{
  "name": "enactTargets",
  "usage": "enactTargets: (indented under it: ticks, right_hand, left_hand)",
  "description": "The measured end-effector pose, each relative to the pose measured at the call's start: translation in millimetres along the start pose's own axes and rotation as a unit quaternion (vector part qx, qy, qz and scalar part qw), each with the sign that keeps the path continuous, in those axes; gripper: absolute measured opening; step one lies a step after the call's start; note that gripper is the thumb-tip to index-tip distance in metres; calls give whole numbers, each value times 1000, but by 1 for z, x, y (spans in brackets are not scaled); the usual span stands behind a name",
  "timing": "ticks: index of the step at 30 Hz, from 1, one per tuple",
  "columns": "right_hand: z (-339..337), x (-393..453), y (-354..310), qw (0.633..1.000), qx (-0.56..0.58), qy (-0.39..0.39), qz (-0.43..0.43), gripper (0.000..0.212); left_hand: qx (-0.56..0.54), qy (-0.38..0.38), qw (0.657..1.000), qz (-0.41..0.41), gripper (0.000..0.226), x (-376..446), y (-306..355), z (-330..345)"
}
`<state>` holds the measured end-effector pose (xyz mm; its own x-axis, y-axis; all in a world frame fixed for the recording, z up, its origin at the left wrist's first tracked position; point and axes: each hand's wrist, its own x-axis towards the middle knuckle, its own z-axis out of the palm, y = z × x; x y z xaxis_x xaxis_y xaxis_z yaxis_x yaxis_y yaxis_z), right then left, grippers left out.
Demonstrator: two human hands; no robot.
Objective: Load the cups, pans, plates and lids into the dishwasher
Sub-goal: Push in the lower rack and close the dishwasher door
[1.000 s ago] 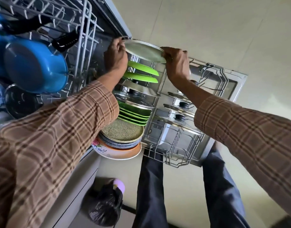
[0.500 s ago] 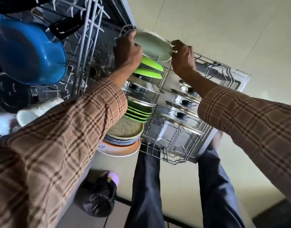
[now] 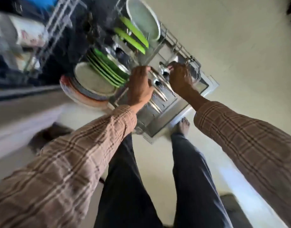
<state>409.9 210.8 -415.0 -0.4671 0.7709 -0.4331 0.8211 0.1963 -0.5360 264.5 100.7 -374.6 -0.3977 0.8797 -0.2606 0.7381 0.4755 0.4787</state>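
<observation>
Home kitchen, I judge. Open dishwasher, lower rack point(image 3: 177, 45) pulled out under my fingers point(image 3: 141, 69), green plates point(image 3: 131, 37) standing just beyond them, lids point(image 3: 159, 83) between both hands, pale floor point(image 3: 223, 46), bare foot point(image 3: 183, 125) below.

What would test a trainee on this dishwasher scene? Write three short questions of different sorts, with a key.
1. True or false: both hands hold the pale plate.
2. The two plates slotted right beside it are: A red, B bright green, C black.
3. Which items in the lower rack are the left hand and right hand at?

Key: 1 false, it stands in the rack, away from both hands. 2 B. 3 the metal lids; blur hides any grip.
</observation>
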Motion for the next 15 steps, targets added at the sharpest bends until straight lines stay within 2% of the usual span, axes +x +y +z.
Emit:
enactTargets:
  ticks: [4, 7, 9, 11, 13, 15]
  right_hand:
    - [-21, -48, 27, 992, -74, -71, -71, 40]
    - [-26, -76, 54, 972, -124, -128, -151, 38]
    - [-25, -94, 73, 967, -118, -136, -182, 32]
    - [-21, -104, 87, 963, -101, -129, -216, 29]
    - [-19, -109, 96, 956, -95, -157, -229, 32]
    - [-19, -109, 101, 952, -108, -194, -210, 34]
  left_hand:
    - [18, 60, 993, -98, 38, -72, 34, 31]
    - [-20, 95, 982, -164, 32, -116, 47, 61]
    - [-62, 100, 971, -209, 27, -141, 53, 76]
    - [-93, 69, 953, -280, 25, -156, 60, 84]
    - [-137, 15, 924, -356, 28, -164, 64, 91]
    - [-165, -38, 905, -390, 34, -168, 65, 102]
